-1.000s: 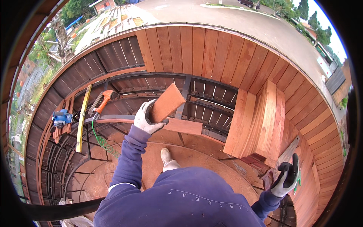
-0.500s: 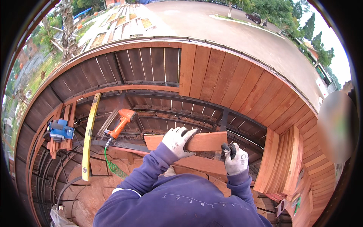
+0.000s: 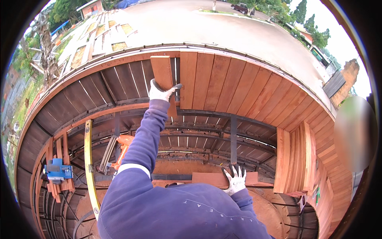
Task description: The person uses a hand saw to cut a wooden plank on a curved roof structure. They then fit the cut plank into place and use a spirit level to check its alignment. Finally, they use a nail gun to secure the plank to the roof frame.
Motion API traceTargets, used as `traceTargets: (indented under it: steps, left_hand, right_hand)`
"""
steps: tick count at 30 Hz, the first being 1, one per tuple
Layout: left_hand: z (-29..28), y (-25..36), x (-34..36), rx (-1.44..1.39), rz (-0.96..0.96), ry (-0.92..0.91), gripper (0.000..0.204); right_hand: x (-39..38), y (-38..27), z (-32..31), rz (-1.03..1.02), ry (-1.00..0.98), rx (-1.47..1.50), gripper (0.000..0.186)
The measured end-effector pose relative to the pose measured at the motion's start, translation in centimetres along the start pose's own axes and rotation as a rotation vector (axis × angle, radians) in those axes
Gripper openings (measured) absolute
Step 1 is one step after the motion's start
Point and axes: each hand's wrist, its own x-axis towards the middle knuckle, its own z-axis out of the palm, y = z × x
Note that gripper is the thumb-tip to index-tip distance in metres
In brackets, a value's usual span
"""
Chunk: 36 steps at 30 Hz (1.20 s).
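Observation:
My left hand (image 3: 162, 93), in a white glove with dark fingertips, grips a reddish wooden plank (image 3: 161, 68) and holds it upright against the curved frame. The plank stands just left of a row of fitted planks (image 3: 223, 81), with a narrow dark gap between. Lower right, my right hand (image 3: 236, 181) lies with gloved fingers spread over another flat board (image 3: 205, 180) and grips nothing. My left forearm partly hides an orange nail gun (image 3: 125, 144).
A yellow spirit level (image 3: 88, 151) leans across the frame on the left. Beyond it, a blue power tool (image 3: 59, 172) rests on short wood pieces. Stacked boards (image 3: 294, 159) stand at the right. Dark metal bars (image 3: 233, 139) cross the structure.
My left hand has carried the plank up and forward to the frame, turning it upright. My right hand has let go of it and come down onto the lower board. The view has shifted.

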Motion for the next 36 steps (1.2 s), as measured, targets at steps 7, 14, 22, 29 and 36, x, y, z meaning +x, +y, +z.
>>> traceTargets:
  steps: [7, 14, 22, 29, 36]
  left_hand:
    - [3.7, -7.8, 5.4, 0.211, -0.025, 0.057, 0.066]
    - [0.3, -18.2, 10.7, 0.069, 0.016, 0.034, 0.062]
    - [3.8, -15.5, 7.6, 0.074, -0.072, -0.073, 0.082]
    - [1.2, -14.3, 8.4, 0.261, -0.113, -0.241, 0.077]
    - [-1.2, -8.7, 0.7, 0.656, -0.181, -0.226, 0.087]
  right_hand:
    - [0.1, 0.0, 0.5, 0.025, 0.116, 0.032, 0.105]
    - [1.6, -0.7, 0.6, -0.030, 0.145, 0.003, 0.105]
    - [0.5, 0.1, 1.7, 0.053, 0.161, -0.025, 0.104]
    - [1.2, 0.6, 2.1, 0.031, 0.144, -0.049, 0.104]
    - [0.7, 0.2, 1.3, 0.001, 0.239, -0.016, 0.104]
